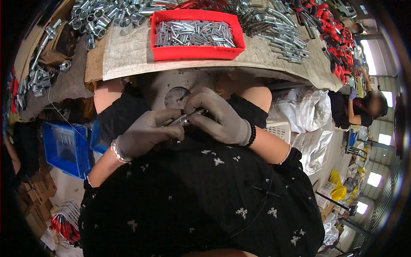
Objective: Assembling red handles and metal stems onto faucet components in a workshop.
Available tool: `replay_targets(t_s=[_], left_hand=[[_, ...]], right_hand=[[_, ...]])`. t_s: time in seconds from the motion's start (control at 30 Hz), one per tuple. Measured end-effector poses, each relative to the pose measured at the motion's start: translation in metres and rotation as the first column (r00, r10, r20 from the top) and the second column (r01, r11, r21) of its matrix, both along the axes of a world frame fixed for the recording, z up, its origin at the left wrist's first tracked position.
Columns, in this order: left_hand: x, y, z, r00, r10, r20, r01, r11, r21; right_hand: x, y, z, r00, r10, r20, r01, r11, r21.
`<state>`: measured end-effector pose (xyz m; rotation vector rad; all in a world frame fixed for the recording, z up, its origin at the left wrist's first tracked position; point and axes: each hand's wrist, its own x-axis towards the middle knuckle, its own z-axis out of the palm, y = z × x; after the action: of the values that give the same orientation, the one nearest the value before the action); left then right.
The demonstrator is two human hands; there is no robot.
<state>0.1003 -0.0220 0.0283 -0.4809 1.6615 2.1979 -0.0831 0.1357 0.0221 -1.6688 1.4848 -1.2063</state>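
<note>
Worn bench point(128, 55) with red tray point(197, 51) (metal tubes inside) | workshop, co-worker point(364, 107) right | left hand point(147, 132), right hand point(218, 118) fingers pinching metal rod point(186, 118)

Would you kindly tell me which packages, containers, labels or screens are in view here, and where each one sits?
Red bin: on the bench, rectangular, filled with small metal tubes.
Blue crate: lower left, rectangular.
White basket: right of the hands, slotted plastic.
Silvery bags: right, crumpled.
No labels or screens are visible.
</note>
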Motion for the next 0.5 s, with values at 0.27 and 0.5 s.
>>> replay_targets(t_s=[0.27, 0.5], left_hand=[[-0.005, 0.009, 0.007, 0.985, 0.101, -0.138, -0.118, 0.985, -0.126], [-0.006, 0.011, 0.018, 0.842, -0.191, -0.505, -0.363, 0.493, -0.791]], right_hand=[[-0.004, 0.002, 0.019, 0.962, -0.141, 0.235, 0.087, 0.970, 0.225], [-0.007, 0.016, 0.024, 0.946, -0.176, -0.271, 0.113, 0.966, -0.234]])
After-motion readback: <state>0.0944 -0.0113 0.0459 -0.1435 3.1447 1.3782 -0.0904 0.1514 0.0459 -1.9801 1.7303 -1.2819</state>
